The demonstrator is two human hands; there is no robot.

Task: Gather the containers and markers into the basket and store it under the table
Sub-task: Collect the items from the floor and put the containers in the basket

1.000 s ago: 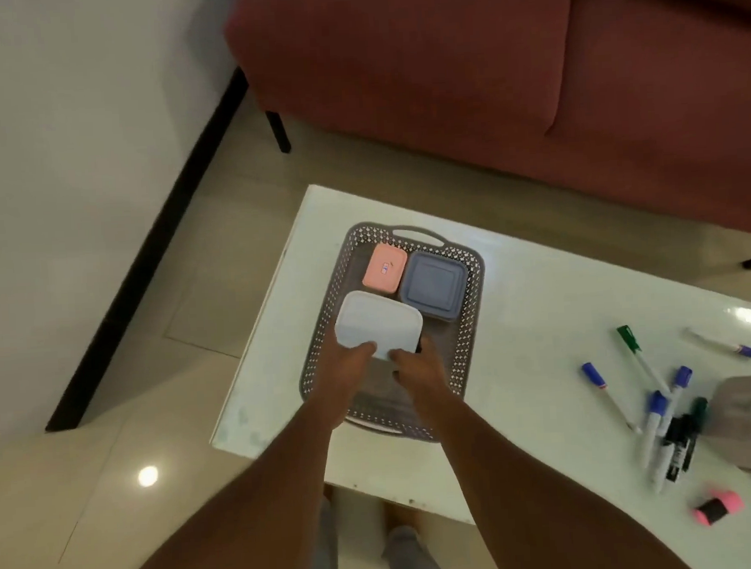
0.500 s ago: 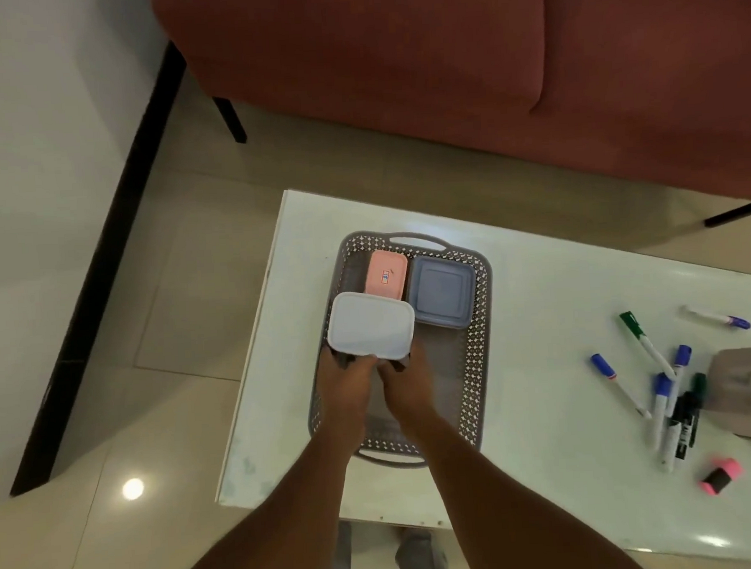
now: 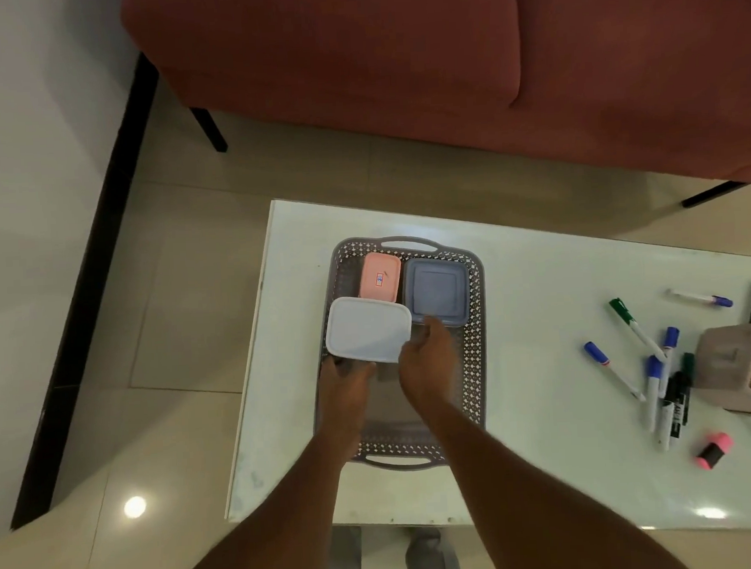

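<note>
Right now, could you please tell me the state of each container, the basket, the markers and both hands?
white container, lidded, held over basket.
pink container, lidded, in the basket.
blue container, lidded, in the basket.
basket, on the table.
markers, loose on the table.
left hand, holds white container's near edge.
right hand, at its right corner; grip unclear.

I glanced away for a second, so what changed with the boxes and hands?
The white box edged left in the basket. The right hand let go of its near edge, now loose beside it; the left hand still holds it. Pink box, blue box and markers stayed.
</note>
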